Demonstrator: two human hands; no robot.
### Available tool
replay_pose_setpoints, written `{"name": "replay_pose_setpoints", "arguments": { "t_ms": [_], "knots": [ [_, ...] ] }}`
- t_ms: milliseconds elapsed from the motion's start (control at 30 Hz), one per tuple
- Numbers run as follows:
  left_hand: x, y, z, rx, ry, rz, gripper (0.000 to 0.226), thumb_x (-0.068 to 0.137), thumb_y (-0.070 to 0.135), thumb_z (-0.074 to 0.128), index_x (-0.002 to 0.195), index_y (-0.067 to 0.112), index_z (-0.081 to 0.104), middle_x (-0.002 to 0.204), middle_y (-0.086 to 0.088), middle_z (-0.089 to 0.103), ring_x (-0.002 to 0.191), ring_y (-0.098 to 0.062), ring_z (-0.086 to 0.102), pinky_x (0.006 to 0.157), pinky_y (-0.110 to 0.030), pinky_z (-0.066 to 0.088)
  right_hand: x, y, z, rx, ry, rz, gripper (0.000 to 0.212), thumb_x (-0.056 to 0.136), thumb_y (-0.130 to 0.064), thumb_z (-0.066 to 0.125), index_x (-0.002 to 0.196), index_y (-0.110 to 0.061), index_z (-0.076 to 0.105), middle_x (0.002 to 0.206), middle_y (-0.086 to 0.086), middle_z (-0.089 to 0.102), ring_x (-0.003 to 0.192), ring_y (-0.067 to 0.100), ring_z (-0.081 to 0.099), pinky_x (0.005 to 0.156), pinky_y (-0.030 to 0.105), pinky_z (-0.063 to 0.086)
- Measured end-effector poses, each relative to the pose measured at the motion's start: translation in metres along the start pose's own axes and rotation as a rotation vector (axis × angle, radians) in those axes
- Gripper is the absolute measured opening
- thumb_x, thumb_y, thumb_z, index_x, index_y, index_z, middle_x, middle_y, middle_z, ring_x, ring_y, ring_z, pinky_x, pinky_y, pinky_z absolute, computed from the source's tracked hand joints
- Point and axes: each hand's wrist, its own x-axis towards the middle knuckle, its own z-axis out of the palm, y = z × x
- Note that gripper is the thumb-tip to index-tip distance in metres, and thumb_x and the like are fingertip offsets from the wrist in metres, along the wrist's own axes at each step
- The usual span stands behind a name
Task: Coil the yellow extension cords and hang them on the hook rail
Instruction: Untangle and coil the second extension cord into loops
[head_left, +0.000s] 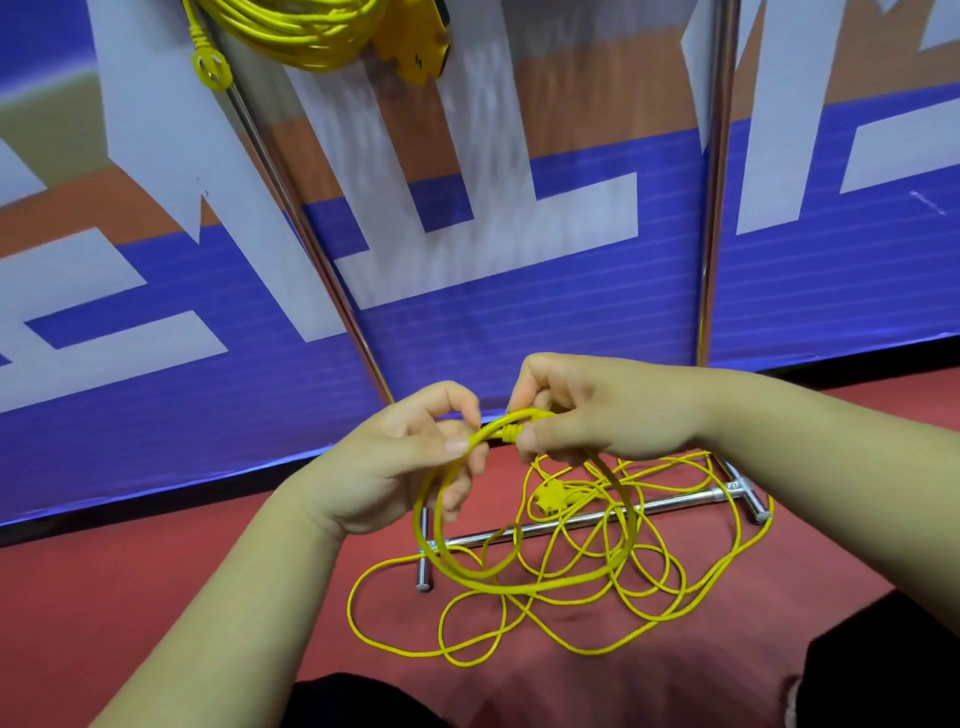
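On red floor (156, 597), tangled yellow cord (519, 588)

A large printed banner (519, 322) fills the far wall. Its lower part is deep blue with fine horizontal lines, and higher up runs an orange-brown band with a pale greenish patch (47, 119) at the far left. Big angular white shapes (156, 130) cut across both colours. A black strip (857, 368) runs under the banner's bottom edge, which catches a bluish sheen. Near, the floor (130, 597) is dull red.
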Motion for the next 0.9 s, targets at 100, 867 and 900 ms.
{"name": "replay_pose_setpoints", "arguments": {
  "t_ms": [100,867,900],
  "knots": [
    [0.003,0.002,0.002,-0.101,-0.037,-0.009,0.027,0.087,0.028,0.076,0.102,0.018,0.055,0.072,-0.004,0.044,0.045,-0.003,0.03,0.04,-0.013,0.025,0.003,0.003,-0.001,0.139,-0.001,0.017,0.032,0.089,-0.004,0.071,0.106,-0.008,0.044,0.066,-0.006,0.063,0.06,0.011,0.059,0.055,0.019,0.046],
    [-0.016,0.002,-0.025,-0.274,0.169,0.128,0.044,0.078,0.026,0.082,0.121,0.025,0.069,0.066,0.0,0.047,0.052,-0.012,0.044,0.051,-0.026,0.049,0.013,0.051,-0.018,0.259,0.382,0.184,0.014,0.095,0.0,0.06,0.092,-0.011,0.05,0.096,0.013,0.076,0.076,0.024,0.072,0.066,0.033,0.055],
    [-0.016,0.002,-0.022,-0.26,0.184,0.125,0.041,0.082,0.022,0.077,0.122,0.025,0.069,0.07,-0.003,0.053,0.051,-0.012,0.044,0.05,-0.025,0.048,0.013,0.05,-0.016,0.237,0.365,0.187,0.014,0.094,0.0,0.061,0.092,-0.01,0.05,0.096,0.013,0.076,0.078,0.024,0.072,0.063,0.031,0.055]
  ]
}}
